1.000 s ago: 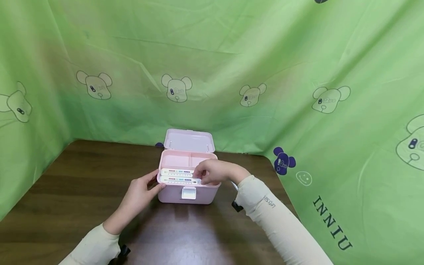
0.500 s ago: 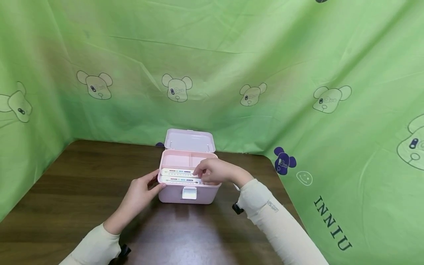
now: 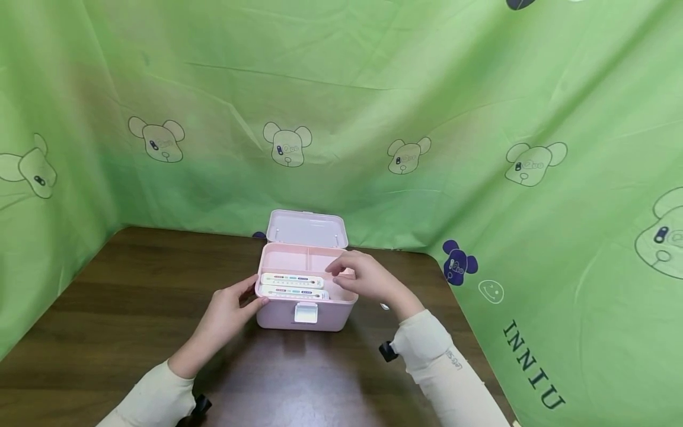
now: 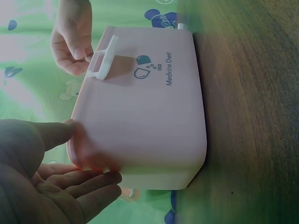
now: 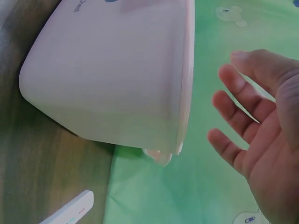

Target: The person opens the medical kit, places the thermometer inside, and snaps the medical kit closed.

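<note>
Green curtain (image 3: 341,53) – bear heads (image 3: 288,148), INNIU lettering (image 3: 525,359), smiley (image 3: 491,292); brown wood-grain table (image 3: 155,290) – in front.

Backdrop: wrinkled green fabric sheet (image 3: 341,77), upper frame and both sides | Prints: row of bear-head outlines (image 3: 288,148) above mid-frame, purple bear head (image 3: 457,264) right of centre, smiley face (image 3: 491,291) near it, dark "INNIU" lettering (image 3: 527,359) lower right | Furniture: dark-brown wood-grain tabletop (image 3: 123,308), lower frame | Light: pale glare (image 3: 309,379), bottom centre

Right hand (image 3: 368,277) — loosely curved, apparently
</note>
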Action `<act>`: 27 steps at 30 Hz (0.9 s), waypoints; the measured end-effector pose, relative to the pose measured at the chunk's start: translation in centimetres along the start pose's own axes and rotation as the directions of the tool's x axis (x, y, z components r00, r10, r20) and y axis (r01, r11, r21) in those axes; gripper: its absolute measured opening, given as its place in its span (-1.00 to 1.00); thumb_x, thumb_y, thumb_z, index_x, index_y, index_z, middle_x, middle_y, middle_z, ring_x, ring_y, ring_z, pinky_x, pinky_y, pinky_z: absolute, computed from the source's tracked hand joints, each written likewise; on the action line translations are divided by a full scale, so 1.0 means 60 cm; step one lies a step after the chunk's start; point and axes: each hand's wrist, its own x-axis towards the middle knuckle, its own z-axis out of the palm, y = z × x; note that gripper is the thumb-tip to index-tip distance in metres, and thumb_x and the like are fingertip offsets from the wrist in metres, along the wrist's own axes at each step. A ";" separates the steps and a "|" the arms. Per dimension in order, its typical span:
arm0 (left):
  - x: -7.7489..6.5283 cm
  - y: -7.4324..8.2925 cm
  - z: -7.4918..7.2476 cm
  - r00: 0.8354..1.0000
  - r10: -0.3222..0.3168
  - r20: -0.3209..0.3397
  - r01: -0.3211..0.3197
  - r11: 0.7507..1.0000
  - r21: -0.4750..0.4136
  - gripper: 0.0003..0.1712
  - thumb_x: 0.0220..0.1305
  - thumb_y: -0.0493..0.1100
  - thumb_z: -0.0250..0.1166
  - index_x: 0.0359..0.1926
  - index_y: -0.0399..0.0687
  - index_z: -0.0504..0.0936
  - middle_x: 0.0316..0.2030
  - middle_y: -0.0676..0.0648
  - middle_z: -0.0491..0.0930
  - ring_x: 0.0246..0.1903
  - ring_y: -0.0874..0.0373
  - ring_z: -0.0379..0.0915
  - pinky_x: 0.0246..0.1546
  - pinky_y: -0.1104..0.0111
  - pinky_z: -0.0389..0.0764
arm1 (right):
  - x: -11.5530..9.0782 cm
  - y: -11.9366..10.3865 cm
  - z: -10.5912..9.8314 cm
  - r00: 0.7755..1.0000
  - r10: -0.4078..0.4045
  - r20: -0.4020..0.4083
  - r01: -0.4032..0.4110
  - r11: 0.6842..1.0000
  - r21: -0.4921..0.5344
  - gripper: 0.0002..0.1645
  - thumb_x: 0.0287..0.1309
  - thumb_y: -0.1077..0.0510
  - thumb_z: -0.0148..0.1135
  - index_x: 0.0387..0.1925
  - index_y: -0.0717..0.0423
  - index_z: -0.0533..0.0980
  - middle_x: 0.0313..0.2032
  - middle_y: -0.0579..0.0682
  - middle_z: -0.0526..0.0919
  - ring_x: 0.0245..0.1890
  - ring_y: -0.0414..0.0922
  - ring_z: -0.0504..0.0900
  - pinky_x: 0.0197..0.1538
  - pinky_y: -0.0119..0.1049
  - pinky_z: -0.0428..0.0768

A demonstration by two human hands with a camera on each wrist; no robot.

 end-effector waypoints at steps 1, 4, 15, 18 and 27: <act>0.000 0.000 0.000 1.000 -0.001 0.000 0.001 1.000 -0.003 -0.34 0.29 -0.18 0.47 0.36 -0.25 0.52 0.11 -0.22 0.69 0.09 -0.04 0.67 0.06 0.15 0.71 | -0.004 0.001 0.001 0.999 0.005 -0.032 -0.005 1.000 0.005 -0.79 0.27 0.23 0.35 -0.07 0.04 0.71 -0.15 -0.13 0.71 -0.06 -0.14 0.62 0.04 -0.12 0.63; -0.001 0.000 0.001 1.000 -0.007 0.006 0.007 1.000 0.001 -0.34 0.29 -0.17 0.46 0.37 -0.25 0.51 0.12 -0.22 0.69 0.10 -0.04 0.66 0.07 0.15 0.71 | -0.016 0.005 0.003 0.992 -0.009 -0.124 0.011 1.000 0.012 -0.79 0.26 0.24 0.36 -0.08 0.08 0.70 -0.17 -0.08 0.71 -0.13 -0.06 0.62 -0.08 -0.08 0.63; 0.000 0.003 -0.003 1.000 -0.013 0.013 0.013 1.000 0.005 -0.32 0.30 -0.17 0.46 0.38 -0.27 0.49 0.14 -0.24 0.67 0.11 -0.06 0.66 0.07 0.14 0.71 | -0.048 0.022 0.018 0.940 0.018 -0.342 -0.009 1.000 0.029 -0.79 0.19 0.25 0.43 -0.11 0.12 0.72 -0.17 -0.10 0.73 -0.10 -0.13 0.58 0.07 -0.15 0.59; 0.000 0.003 -0.002 1.000 -0.017 0.016 0.017 1.000 0.000 -0.32 0.29 -0.17 0.46 0.38 -0.26 0.50 0.14 -0.24 0.68 0.11 -0.06 0.66 0.07 0.15 0.71 | -0.056 0.030 0.024 0.921 0.064 -0.383 -0.050 0.998 0.046 -0.78 0.18 0.25 0.44 -0.11 0.09 0.73 -0.14 -0.12 0.74 -0.03 -0.12 0.60 0.14 -0.13 0.58; 0.001 0.000 -0.001 1.000 -0.014 0.010 0.014 1.000 0.011 -0.32 0.29 -0.18 0.46 0.38 -0.26 0.50 0.13 -0.23 0.68 0.09 -0.04 0.67 0.04 0.19 0.73 | -0.075 0.056 0.028 0.868 0.165 -0.469 -0.128 0.986 0.109 -0.74 0.18 0.25 0.46 -0.06 0.11 0.72 -0.16 -0.06 0.73 -0.03 -0.06 0.63 0.09 -0.11 0.58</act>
